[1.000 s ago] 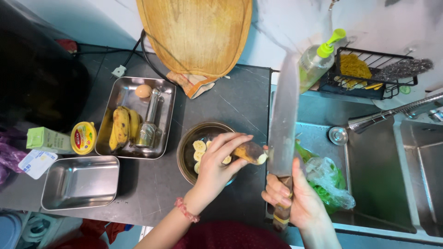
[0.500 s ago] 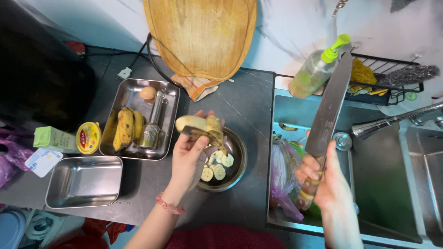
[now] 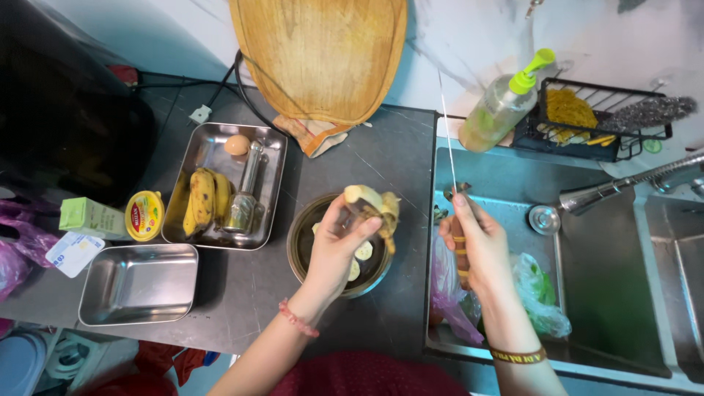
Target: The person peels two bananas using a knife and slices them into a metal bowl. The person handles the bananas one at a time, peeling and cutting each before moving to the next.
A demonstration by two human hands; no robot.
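A partly peeled banana [image 3: 369, 205] was gripped in the left hand [image 3: 339, 246] directly above the round bowl [image 3: 308, 235], in which banana slices [image 3: 359, 253] were seen. A knife [image 3: 449, 158] was clasped by its handle in the closed right hand [image 3: 477, 246], to the right of the bowl, over the sink [image 3: 609, 293], blade edge-on and pointing away. A steel tray [image 3: 275, 191] holding whole bananas [image 3: 199, 202] and an egg [image 3: 236, 145] was noted on the counter [image 3: 381, 154] left of the bowl. An empty steel tray [image 3: 139, 286] lay further left.
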